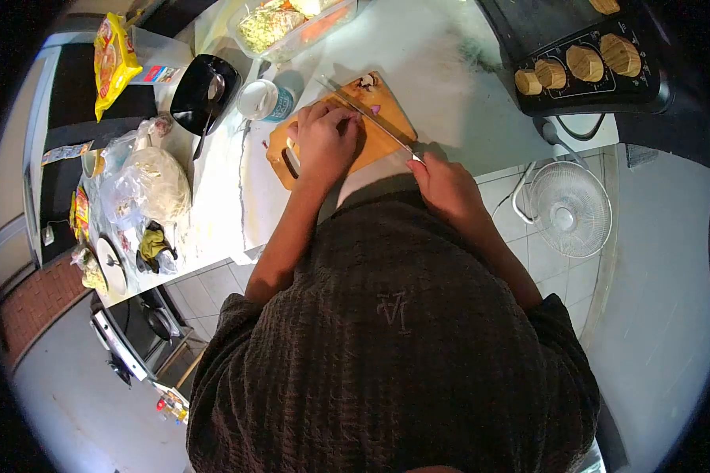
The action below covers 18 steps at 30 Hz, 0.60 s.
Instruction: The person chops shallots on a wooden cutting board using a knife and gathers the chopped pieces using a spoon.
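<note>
An orange-brown cutting board (398, 118) with a handle slot lies tilted on the counter in front of me. My right hand (447, 188) grips a long knife (383, 124) by its handle, and the blade reaches across the board toward the upper left. On the board, my left hand (323, 140) has its fingers bent and drawn together close to the blade; what they hold is hidden. A small purple piece, perhaps onion (375, 109), lies just beyond the blade. Dark and whitish scraps (366, 81) sit near the board's far corner.
A clear container of shredded vegetables (272, 30) and a clear tub with a blue label (265, 101) stand beyond the board. Leftward are a black bowl (205, 94) and plastic bags (154, 181). A black appliance with wooden knobs (584, 63) occupies the right; a fan (568, 211) is below.
</note>
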Motion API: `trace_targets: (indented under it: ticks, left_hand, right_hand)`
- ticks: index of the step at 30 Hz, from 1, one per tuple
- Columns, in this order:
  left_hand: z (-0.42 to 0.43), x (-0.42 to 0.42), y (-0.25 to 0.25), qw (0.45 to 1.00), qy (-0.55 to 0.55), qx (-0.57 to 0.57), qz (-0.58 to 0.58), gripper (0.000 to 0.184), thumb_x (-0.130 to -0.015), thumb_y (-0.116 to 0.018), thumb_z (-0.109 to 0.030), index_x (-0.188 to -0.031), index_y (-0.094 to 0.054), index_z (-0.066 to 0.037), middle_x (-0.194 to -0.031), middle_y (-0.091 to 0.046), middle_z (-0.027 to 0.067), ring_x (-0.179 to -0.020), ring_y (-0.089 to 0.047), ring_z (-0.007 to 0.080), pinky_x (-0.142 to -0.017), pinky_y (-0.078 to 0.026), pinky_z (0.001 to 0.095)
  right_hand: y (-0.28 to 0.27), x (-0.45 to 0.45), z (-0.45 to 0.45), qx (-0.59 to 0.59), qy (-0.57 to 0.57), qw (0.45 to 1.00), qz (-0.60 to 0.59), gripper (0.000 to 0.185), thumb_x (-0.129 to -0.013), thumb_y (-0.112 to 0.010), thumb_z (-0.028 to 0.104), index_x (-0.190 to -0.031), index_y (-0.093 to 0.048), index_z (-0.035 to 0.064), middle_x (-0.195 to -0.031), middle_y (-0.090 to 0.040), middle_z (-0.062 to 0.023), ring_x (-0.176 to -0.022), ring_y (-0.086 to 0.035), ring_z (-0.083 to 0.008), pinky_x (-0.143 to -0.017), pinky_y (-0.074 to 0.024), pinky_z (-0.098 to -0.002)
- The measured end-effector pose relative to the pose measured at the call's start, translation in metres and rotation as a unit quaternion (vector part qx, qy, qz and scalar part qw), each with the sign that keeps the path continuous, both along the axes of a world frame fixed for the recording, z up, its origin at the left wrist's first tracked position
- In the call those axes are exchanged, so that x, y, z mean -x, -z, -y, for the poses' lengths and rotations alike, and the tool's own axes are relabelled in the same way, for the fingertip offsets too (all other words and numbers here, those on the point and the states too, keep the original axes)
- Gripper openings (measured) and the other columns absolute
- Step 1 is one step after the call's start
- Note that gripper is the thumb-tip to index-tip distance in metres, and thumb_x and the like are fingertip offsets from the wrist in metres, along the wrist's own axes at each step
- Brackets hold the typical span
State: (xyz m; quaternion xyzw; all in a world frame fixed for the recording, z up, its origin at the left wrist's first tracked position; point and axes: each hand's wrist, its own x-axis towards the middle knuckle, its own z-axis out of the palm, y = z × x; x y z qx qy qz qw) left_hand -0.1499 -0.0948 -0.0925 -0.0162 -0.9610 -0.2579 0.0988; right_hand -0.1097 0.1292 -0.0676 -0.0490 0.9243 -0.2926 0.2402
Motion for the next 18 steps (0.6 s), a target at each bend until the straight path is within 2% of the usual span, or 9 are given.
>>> trace_targets:
  ticks: [6, 8, 11, 13, 18]
  left_hand:
    - [-0.004, -0.003, -0.003, 1.000, -0.016, -0.002, 0.012, 0.013, -0.082, -0.074, -0.022, -0.092, -0.078, -0.015, -0.102, -0.070, 0.0070, -0.110, -0.056, 0.0313, -0.086, -0.034, 0.0477]
    - [-0.005, -0.001, -0.004, 0.999, -0.026, 0.003, 0.024, 0.014, -0.081, -0.075, -0.023, -0.092, -0.078, -0.015, -0.103, -0.070, 0.0071, -0.110, -0.056, 0.0313, -0.087, -0.034, 0.0479]
    - [-0.005, -0.002, -0.001, 0.999, -0.035, -0.004, 0.005, 0.014, -0.080, -0.075, -0.025, -0.091, -0.077, -0.015, -0.103, -0.070, 0.0073, -0.110, -0.056, 0.0311, -0.087, -0.035, 0.0488]
    - [-0.006, -0.001, -0.004, 0.998, -0.039, 0.014, 0.036, 0.018, -0.083, -0.073, -0.029, -0.095, -0.078, -0.016, -0.106, -0.071, 0.0080, -0.112, -0.057, 0.0328, -0.092, -0.038, 0.0496]
    - [-0.004, 0.000, -0.002, 0.998, -0.052, 0.016, 0.015, 0.017, -0.080, -0.073, -0.025, -0.094, -0.078, -0.016, -0.104, -0.071, 0.0076, -0.111, -0.057, 0.0314, -0.090, -0.037, 0.0496]
  right_hand:
    - [-0.001, 0.002, 0.002, -0.014, 0.007, 1.000, -0.017, 0.043, -0.103, -0.049, 0.045, -0.100, -0.060, 0.0039, -0.091, -0.069, -0.0277, -0.088, -0.066, -0.0500, -0.077, -0.0519, -0.0585]
    - [-0.008, 0.005, 0.002, -0.038, 0.008, 0.997, 0.060, 0.042, -0.103, -0.050, 0.044, -0.100, -0.060, 0.0037, -0.095, -0.068, -0.0275, -0.091, -0.066, -0.0488, -0.079, -0.0519, -0.0579]
    - [-0.002, -0.002, -0.002, -0.025, 0.010, 1.000, 0.017, 0.042, -0.103, -0.050, 0.045, -0.100, -0.060, 0.0040, -0.095, -0.068, -0.0266, -0.091, -0.066, -0.0486, -0.078, -0.0520, -0.0579]
    - [-0.005, -0.002, -0.003, -0.027, 0.007, 1.000, 0.012, 0.042, -0.102, -0.050, 0.046, -0.100, -0.060, 0.0044, -0.093, -0.069, -0.0258, -0.089, -0.067, -0.0486, -0.078, -0.0521, -0.0580]
    - [-0.010, -0.008, -0.012, -0.029, -0.008, 1.000, -0.003, 0.042, -0.102, -0.051, 0.047, -0.098, -0.061, 0.0055, -0.087, -0.070, -0.0246, -0.085, -0.067, -0.0486, -0.076, -0.0520, -0.0587]
